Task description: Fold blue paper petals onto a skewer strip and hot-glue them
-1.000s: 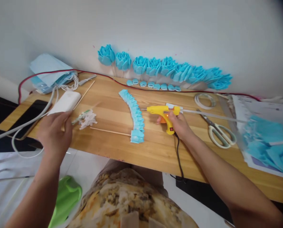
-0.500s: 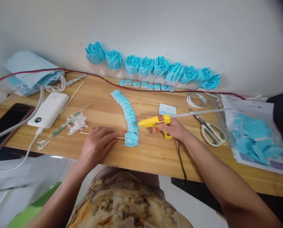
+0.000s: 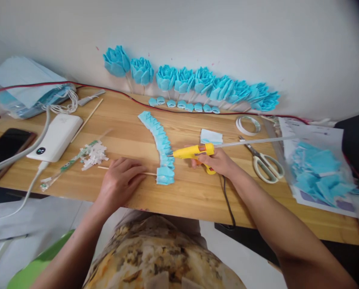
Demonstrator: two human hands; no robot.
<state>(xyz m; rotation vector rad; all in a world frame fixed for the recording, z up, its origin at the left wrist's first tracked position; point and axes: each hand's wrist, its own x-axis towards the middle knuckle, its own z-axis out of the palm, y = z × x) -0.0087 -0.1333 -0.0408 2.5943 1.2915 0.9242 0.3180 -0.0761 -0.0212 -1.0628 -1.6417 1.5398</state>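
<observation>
Under the fingers of my left hand (image 3: 122, 178) is a thin wooden stick (image 3: 151, 174), whose right end meets the near end of a blue pleated strip (image 3: 159, 134). That end is folded over the stick as a small roll (image 3: 165, 176). The strip curves away across the table toward the wall. My right hand (image 3: 215, 161) is wrapped round the handle of a yellow glue gun (image 3: 191, 152). Its metal nozzle points left and is at the strip's right side, just above the roll. A long clear glue stick (image 3: 254, 141) juts from the gun's back.
Blue flowers on sticks (image 3: 166, 77) lean along the wall, with small blue rolls (image 3: 181, 104) before them. Scissors (image 3: 268, 166), a tape roll (image 3: 248, 125) and a bag of blue pieces (image 3: 318, 172) lie right. A power bank (image 3: 56, 136), phone (image 3: 7, 152) and white scraps (image 3: 93, 155) lie left.
The glue gun's nozzle has shifted slightly upward along the strip, away from the roll. My left hand stays on the stick. The whole view has moved a little.
</observation>
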